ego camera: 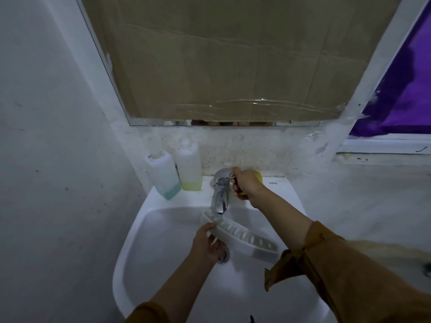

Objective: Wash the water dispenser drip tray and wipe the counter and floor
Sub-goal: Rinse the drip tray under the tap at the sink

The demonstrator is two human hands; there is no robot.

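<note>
Long white slotted plastic drip tray (245,236) lies in the white ceramic basin (130,252). One end is up under the spout of the chrome mixer tap (219,199), the other slopes toward the bowl's R side, partly behind the R sleeve. L hand (207,243) grips the tray's near long edge by the spout end, fingers curled round it. R hand (245,183) has its fingers curled on the tap lever (225,176). A yellow lump (259,177), maybe a sponge, shows behind & below it; can't tell if it's held or lying on the ledge. Can't tell if water's running

Handling, my guess: tray is light, stiff, thin-walled, prob slippery once wet. Best held by the solid rim near the middle, since a one-end grip lets the long end swing

Room: tray looks nearly as long as the bowl, so turning it risks knocking the spout or basin wall. Two clear plastic bottles, teal-bottomed (163,176) & yellow-green-bottomed (190,169), stand on the back-L ledge near the tap, easy to clip. Drain (224,256) sits just under the L hand
</note>
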